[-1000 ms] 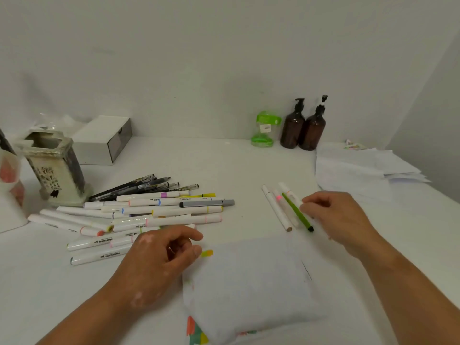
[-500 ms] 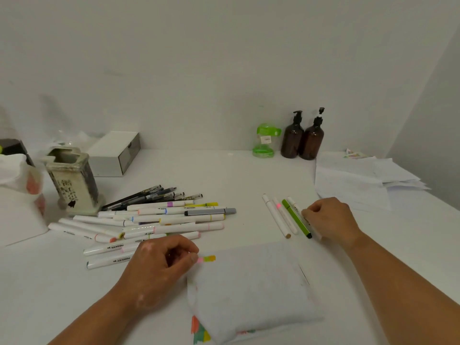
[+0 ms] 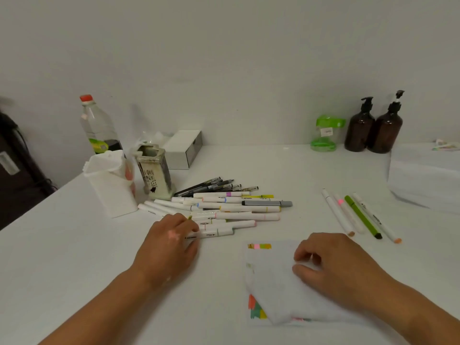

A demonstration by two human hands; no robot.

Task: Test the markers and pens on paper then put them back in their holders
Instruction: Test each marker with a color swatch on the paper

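Green pen [image 3: 362, 216], grey marker [image 3: 266, 203], brown pump bottles [image 3: 373, 127], red-capped bottle [image 3: 97, 125], colour-swatched paper [image 3: 271, 280]

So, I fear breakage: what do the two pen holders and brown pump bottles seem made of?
White holder: matte, moulded folds, likely plastic or ceramic. Square holder: stained, worn cream surface with dark print, probably glazed ceramic. Brown pump bottles: glossy dark brown, glass or plastic; the look leaves it open.

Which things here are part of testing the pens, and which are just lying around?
Job: marker pile, four set-aside markers, test paper, white holder, ceramic holder.
Lying about: clear bottle, white box, green jar, brown pump bottles.
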